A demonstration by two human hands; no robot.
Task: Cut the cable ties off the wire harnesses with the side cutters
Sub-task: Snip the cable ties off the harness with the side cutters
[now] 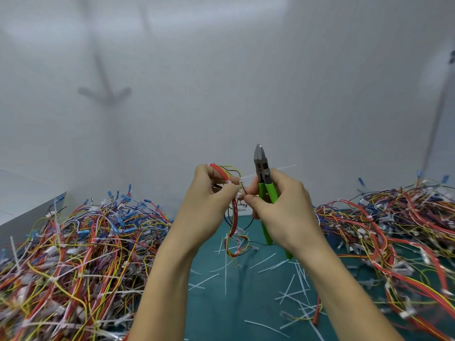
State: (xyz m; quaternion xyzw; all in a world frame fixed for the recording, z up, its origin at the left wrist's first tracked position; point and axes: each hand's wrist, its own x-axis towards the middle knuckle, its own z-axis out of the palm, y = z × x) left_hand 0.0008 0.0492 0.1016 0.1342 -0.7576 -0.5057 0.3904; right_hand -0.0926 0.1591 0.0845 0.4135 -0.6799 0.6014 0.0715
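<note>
Table (214, 306): its green surface was strewn with cut ties (264, 260), and harness piles (73, 242) were heaped on both sides.
Left hand (211, 193): the fingers were curled round the top of the wire harness (234, 212), which was held up above the table with its long axis hanging downward.
Cable tie (228, 182): a white band was seen across the red wires, just beside the left fingers.
Right hand (283, 205): the fingers were clamped round the green handles of the side cutters (263, 168), and the thumb and forefinger tips were pressed against the harness.
Relation: the jaws were pointed upward and appeared closed, above and to the right of the tie. A leftward, downward tilt was judged necessary.
</note>
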